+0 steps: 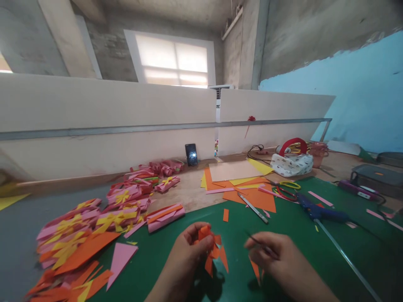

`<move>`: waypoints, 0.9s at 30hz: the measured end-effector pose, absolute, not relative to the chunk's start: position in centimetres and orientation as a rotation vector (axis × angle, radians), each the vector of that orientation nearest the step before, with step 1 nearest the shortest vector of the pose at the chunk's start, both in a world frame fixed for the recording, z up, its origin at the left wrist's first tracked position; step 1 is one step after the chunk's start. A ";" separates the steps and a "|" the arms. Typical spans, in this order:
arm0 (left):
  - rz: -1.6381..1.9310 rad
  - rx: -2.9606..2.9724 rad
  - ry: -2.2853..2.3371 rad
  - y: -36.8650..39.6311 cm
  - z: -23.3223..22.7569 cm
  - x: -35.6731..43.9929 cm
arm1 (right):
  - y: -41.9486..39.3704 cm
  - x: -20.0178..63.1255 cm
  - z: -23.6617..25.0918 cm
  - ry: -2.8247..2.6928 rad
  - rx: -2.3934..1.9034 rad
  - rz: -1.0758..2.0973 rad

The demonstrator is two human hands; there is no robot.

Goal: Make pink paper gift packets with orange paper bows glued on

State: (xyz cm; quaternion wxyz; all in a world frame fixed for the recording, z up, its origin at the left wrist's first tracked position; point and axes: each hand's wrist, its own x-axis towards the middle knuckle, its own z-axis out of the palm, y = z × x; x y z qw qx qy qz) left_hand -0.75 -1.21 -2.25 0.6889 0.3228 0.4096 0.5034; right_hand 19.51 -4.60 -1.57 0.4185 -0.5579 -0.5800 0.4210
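Left hand closed on orange cut-paper flower, held low over green cutting mat at 6 o'clock. Right hand pinched on thin metal tool, at 3 o'clock of flower. Petals best kept fanned, grip kept light, so paper not crushed.

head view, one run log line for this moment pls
left hand: pinching orange paper piece | right hand: holding thin tool | surface: green mat | nearby: blue glue gun, scissors

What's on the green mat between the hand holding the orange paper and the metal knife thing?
One small orange paper rectangle lies on the green cutting mat, between the left hand pinching the folded orange paper piece and the slim metal craft knife, in the head view.
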 end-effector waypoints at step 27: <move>1.134 1.092 1.069 -0.2 -2.0 -2.5 | -1.4 15.6 -1.3 -1.537 -1.205 1.480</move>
